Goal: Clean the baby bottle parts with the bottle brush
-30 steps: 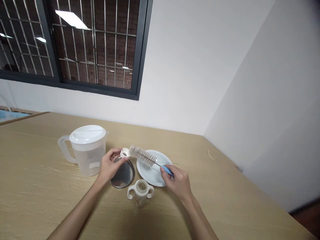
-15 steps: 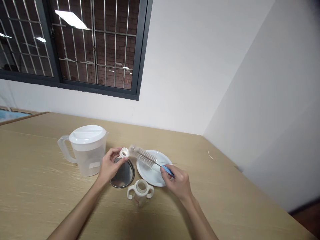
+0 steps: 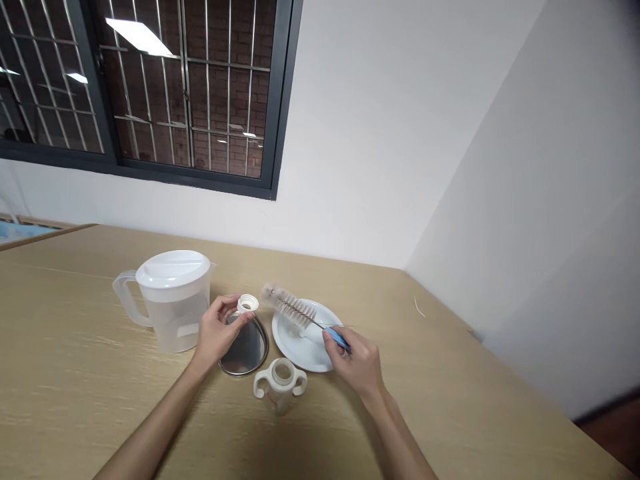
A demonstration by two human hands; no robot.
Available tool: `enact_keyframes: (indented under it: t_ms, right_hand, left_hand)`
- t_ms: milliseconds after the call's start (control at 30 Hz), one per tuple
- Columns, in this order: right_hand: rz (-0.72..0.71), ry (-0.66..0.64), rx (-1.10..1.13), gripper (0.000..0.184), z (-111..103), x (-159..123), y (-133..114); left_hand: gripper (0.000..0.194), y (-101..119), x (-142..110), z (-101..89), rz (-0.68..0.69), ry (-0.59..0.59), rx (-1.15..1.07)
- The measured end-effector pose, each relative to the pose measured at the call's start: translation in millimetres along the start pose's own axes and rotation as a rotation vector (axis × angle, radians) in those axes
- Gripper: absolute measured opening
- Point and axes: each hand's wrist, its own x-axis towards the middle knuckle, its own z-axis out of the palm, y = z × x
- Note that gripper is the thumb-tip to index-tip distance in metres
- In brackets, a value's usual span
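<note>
Between the thumb and fingers of my left hand point(image 3: 217, 328) is a white bottle collar ring point(image 3: 248, 305), its opening tilted upward. My right hand point(image 3: 356, 360) grips the blue handle of a bottle brush point(image 3: 295, 309). The brush's pale bristles point up and left over a white plate point(image 3: 320, 360), and the tip is a little to the right of the ring, apart from it. Nearer to me, a clear baby bottle with two cream handles point(image 3: 283, 373) stands upright with its mouth uncovered. Under my left hand lies a round metal tray point(image 3: 247, 350).
A lidded translucent pitcher point(image 3: 175, 300) stands left of my left hand. Something white lies on the plate, partly hidden behind the brush. A thin pale strand point(image 3: 419, 307) rests on the wooden table point(image 3: 475, 400) at right. A wall and a barred window rise behind.
The brush tip has moved slightly right, away from the ring. Both hands keep their hold, and the other things stay in place.
</note>
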Motion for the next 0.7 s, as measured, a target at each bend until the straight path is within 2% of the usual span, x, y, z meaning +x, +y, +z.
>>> enact_keyframes:
  t_ms: [200,533,700]
  right_hand:
    - [-0.044,-0.019,0.007,0.017,-0.3,2.5,-3.4]
    - [0.001,-0.017,-0.027,0.019,1.4,1.2,0.8]
    - [0.006,-0.028,-0.034,0.019,1.3,1.3,0.6]
  left_hand:
    - [0.044,1.5,0.3,-0.4,0.007,0.005,0.025]
    - [0.045,3.6,-0.6,0.5,-0.004,-0.005,0.018]
    - [0.044,6.1,-1.1,-2.2,0.004,-0.005,0.16]
